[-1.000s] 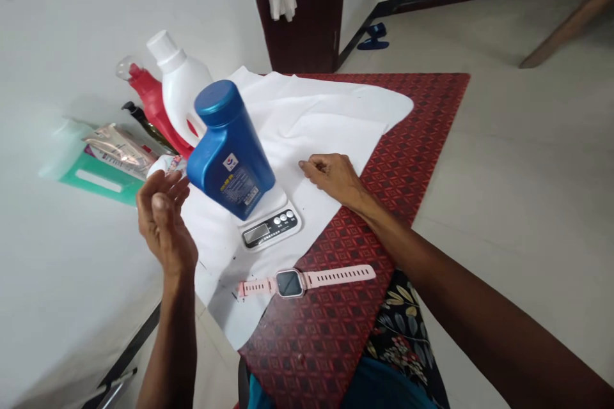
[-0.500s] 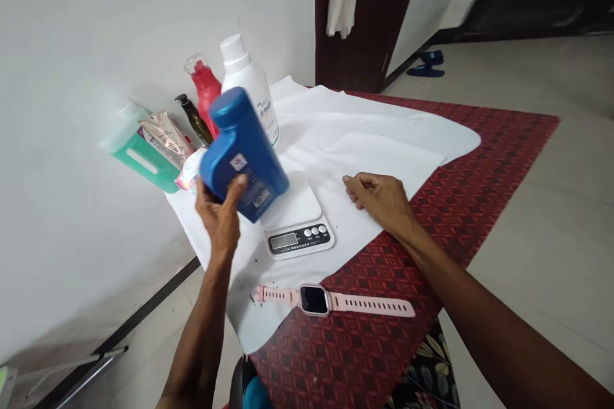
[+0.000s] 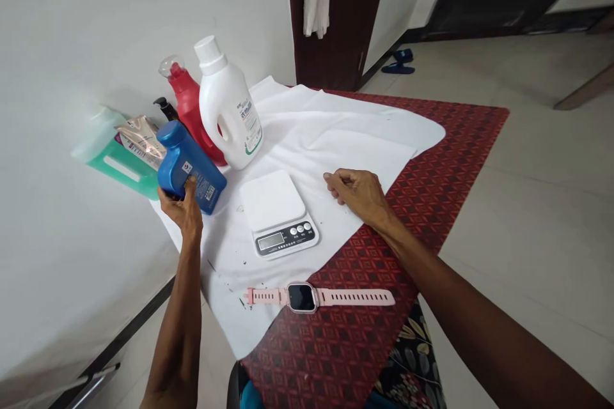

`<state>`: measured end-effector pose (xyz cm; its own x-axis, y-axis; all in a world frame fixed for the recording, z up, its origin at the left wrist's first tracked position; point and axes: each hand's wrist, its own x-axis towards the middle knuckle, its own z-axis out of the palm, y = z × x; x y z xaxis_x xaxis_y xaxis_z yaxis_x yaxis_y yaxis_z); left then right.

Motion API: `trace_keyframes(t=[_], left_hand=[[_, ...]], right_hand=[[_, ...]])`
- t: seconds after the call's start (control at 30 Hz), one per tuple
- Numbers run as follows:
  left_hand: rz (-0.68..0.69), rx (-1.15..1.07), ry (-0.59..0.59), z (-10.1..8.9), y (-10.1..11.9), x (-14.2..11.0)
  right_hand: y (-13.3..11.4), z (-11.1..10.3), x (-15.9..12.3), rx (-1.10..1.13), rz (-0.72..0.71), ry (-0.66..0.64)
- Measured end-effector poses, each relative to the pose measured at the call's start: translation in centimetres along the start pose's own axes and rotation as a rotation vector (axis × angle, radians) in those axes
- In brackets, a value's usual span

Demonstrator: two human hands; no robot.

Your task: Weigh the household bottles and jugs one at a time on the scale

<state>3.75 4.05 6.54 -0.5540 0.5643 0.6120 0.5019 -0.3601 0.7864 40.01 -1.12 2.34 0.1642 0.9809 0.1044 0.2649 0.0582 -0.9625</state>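
Against the wall, far left: green jug (image 3: pixel 144 186), foil packet (image 3: pixel 144 140) overlapping it, dark pump bottle (image 3: pixel 165 108) showing only its top. Before these, blue bottle (image 3: pixel 192 165), cap on, leaning left in view, clamped in left hand (image 3: pixel 185 209): thumb across the label, other fingers wrapped round the lower narrow side, mostly hidden. Cannot tell whether its base meets the white cloth (image 3: pixel 345 121) or hangs just above. Likely trouble: released while tilted, or with the base on a fold, it could topple; pushed further to the wall side, it could shove packet and jug, which sit near the cloth's edge. Next right, red bottle (image 3: pixel 189 99) and tall white bottle (image 3: pixel 230 108), close together; a swing of the blue one might knock either. Mid-cloth, kitchen scale (image 3: pixel 273 201), bare plate, no figure legible on the display. Nearer, pink watch (image 3: pixel 301 298), laid half on cloth, half on red table (image 3: pixel 384 262), dark crumbs by its buckle end. Right hand (image 3: pixel 357 195) rests on the cloth beyond the scale, fingers curled loosely together, nothing seen in them; dragging that wrist could ruck the cloth and shift scale and watch.
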Motion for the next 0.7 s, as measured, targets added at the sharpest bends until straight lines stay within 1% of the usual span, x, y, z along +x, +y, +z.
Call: trace_keyframes(t=[0.1, 0.17, 0.27, 0.3, 0.33, 0.37, 0.4, 0.47, 0.5, 0.53, 0.6, 0.67, 0.7], left_hand=[[0.028, 0.083, -0.021, 0.7, -0.5, 0.2], [0.08, 0.136, -0.019, 0.4, 0.0, -0.1], [0.284, 0.262, 0.064, -0.9, 1.9, -1.7], [0.353, 0.294, 0.068, -1.3, 2.6, -2.4], [0.397, 0.304, 0.025, -1.6, 3.2, -3.2], [0.408, 0.286, -0.077, -1.6, 3.7, -3.9], [0.384, 0.249, -0.222, -1.5, 3.8, -4.4], [0.271, 0.159, -0.522, -0.7, 3.4, -4.9], [0.199, 0.118, -0.637, -0.1, 2.8, -4.8], [0.125, 0.079, -0.721, 0.5, 2.0, -4.6], [-0.002, 0.006, -0.828, 1.9, 0.3, -3.9], [-0.103, -0.055, -0.907, 3.2, -1.1, -3.3], [-0.153, -0.086, -0.93, 3.9, -1.5, -3.2]], right_hand=[[-0.2, 0.0, -0.1, 0.002, 0.004, 0.0], [-0.4, 0.0, -0.2, -0.004, 0.014, 0.0], [-0.8, 0.1, -0.3, -0.004, 0.045, -0.003], [-0.9, 0.1, -0.2, -0.005, 0.055, -0.01], [-1.0, 0.1, -0.2, -0.008, 0.064, -0.025], [-1.1, -0.1, -0.1, -0.014, 0.075, -0.051], [-1.2, -0.2, 0.0, -0.022, 0.09, -0.092], [-1.5, -0.8, 0.4, -0.048, 0.13, -0.203], [-1.8, -1.2, 0.7, -0.066, 0.15, -0.254], [-2.3, -1.5, 0.9, -0.087, 0.163, -0.286], [-3.9, -1.8, 1.5, -0.129, 0.139, -0.281], [-6.4, -1.2, 2.1, -0.144, 0.052, -0.225], [-7.8, -0.3, 2.5, -0.14, -0.004, -0.204]])
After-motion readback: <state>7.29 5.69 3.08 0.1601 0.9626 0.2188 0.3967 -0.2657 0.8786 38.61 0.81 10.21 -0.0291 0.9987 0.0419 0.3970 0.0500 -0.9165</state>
